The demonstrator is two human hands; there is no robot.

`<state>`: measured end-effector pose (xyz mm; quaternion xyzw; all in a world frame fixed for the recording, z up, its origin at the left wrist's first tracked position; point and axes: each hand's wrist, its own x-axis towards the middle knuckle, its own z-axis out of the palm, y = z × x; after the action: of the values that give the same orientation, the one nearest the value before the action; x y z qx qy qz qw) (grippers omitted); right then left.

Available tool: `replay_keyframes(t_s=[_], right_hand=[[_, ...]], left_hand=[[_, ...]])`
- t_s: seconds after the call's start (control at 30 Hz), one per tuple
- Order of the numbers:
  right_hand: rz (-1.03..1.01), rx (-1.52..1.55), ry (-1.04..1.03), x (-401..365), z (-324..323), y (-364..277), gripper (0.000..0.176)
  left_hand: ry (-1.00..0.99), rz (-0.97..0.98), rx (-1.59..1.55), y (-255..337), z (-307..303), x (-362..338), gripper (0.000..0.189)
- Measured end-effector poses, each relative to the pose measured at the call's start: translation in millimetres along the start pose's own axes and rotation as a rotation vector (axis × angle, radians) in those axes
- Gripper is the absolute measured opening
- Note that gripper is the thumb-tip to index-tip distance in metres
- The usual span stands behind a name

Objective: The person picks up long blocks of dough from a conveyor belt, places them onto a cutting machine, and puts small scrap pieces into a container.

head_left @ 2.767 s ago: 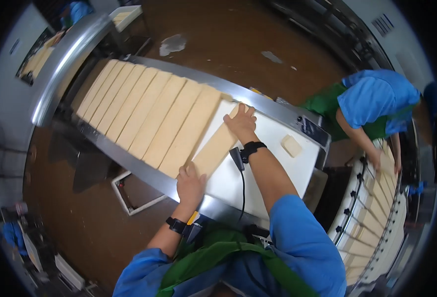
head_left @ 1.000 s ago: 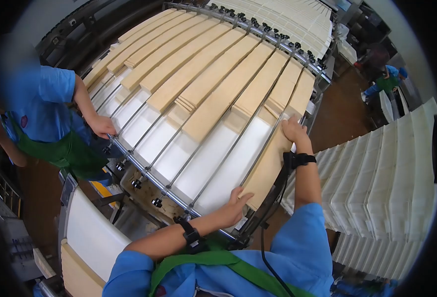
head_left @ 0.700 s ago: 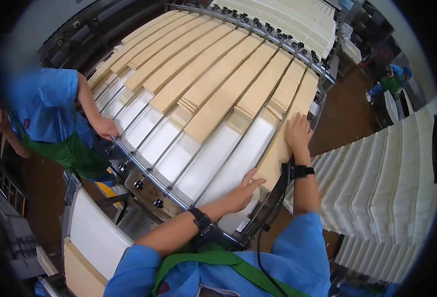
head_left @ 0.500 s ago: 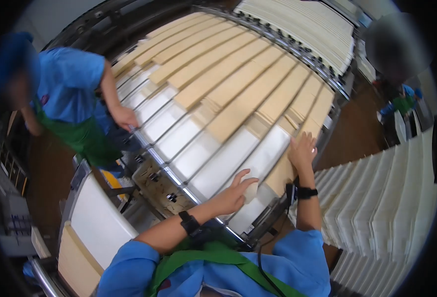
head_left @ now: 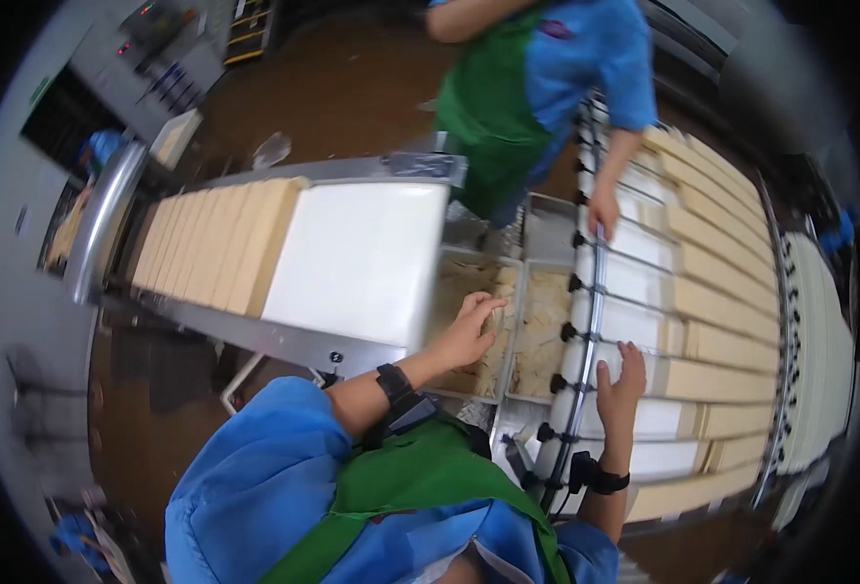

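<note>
My left hand (head_left: 467,333) hangs above the metal bins of pale scraps (head_left: 542,336), its fingers partly bent and apart, with nothing visible in it. My right hand (head_left: 622,387) is open at the near end of the white belt (head_left: 624,316), thumb and fingers spread. Whether it touches the belt cannot be made out. Beyond its fingertips, cream-coloured flat strips (head_left: 727,336) lie in rows between thin dark divider rods.
A co-worker's hand (head_left: 604,209) rests on the metal bar (head_left: 597,263) along the belt's end. To the left, a second white conveyor (head_left: 357,258) carries a row of upright cream slabs (head_left: 220,243). Black clamps (head_left: 568,332) line the bar.
The view has swung left, toward the second conveyor. My left hand has moved from the belt to above the bins; the pale piece in it is gone. My right hand has left the cream strips.
</note>
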<state>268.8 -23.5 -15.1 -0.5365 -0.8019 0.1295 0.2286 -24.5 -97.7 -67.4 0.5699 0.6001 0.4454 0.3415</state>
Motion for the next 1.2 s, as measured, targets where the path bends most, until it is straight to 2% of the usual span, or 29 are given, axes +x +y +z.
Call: replay_keyframes(t_s=[0.1, 0.23, 0.3, 0.37, 0.43, 0.53, 0.63, 0.67, 0.77, 0.9, 1.03, 1.13, 1.2], right_hand=[[-0.185, 0.061, -0.078, 34, 46, -49, 0.042], [-0.234, 0.192, -0.223, 62, 121, -110, 0.038], [-0.257, 0.262, -0.275, 72, 161, -141, 0.038], [-0.305, 0.314, -0.318, 81, 197, -176, 0.037], [-0.34, 0.247, -0.366, 87, 230, -215, 0.038], [-0.431, 0.162, -0.421, 95, 287, -269, 0.042], [-0.471, 0.043, -0.478, 104, 332, -328, 0.05], [-0.462, -0.011, -0.525, 109, 345, -347, 0.062], [-0.427, -0.045, -0.523, 124, 381, -406, 0.07], [-0.406, -0.05, -0.505, 146, 427, -474, 0.072], [-0.384, -0.072, -0.572, 166, 429, -535, 0.069], [-0.329, -0.096, -0.629, 167, 431, -552, 0.069], [-0.242, -0.07, -0.625, 162, 426, -549, 0.069]], left_hand=[[0.129, -0.164, -0.133, -25, -45, -23, 0.049], [0.535, -0.224, 0.093, -96, -112, -73, 0.048], [0.706, -0.351, 0.44, -119, -157, -101, 0.054], [0.891, -0.627, 0.67, -135, -196, -128, 0.064], [0.994, -0.818, 0.929, -160, -231, -156, 0.073], [0.975, -1.028, 0.724, -148, -276, -171, 0.078], [0.811, -0.977, 0.827, -166, -292, -181, 0.086], [0.715, -0.994, 0.933, -168, -293, -181, 0.089], [0.602, -1.026, 0.97, -161, -294, -175, 0.092], [0.518, -1.046, 1.004, -157, -294, -173, 0.093], [0.44, -1.02, 1.049, -144, -298, -170, 0.092], [0.365, -1.052, 1.037, -145, -299, -171, 0.093], [0.385, -1.037, 1.022, -145, -297, -173, 0.093]])
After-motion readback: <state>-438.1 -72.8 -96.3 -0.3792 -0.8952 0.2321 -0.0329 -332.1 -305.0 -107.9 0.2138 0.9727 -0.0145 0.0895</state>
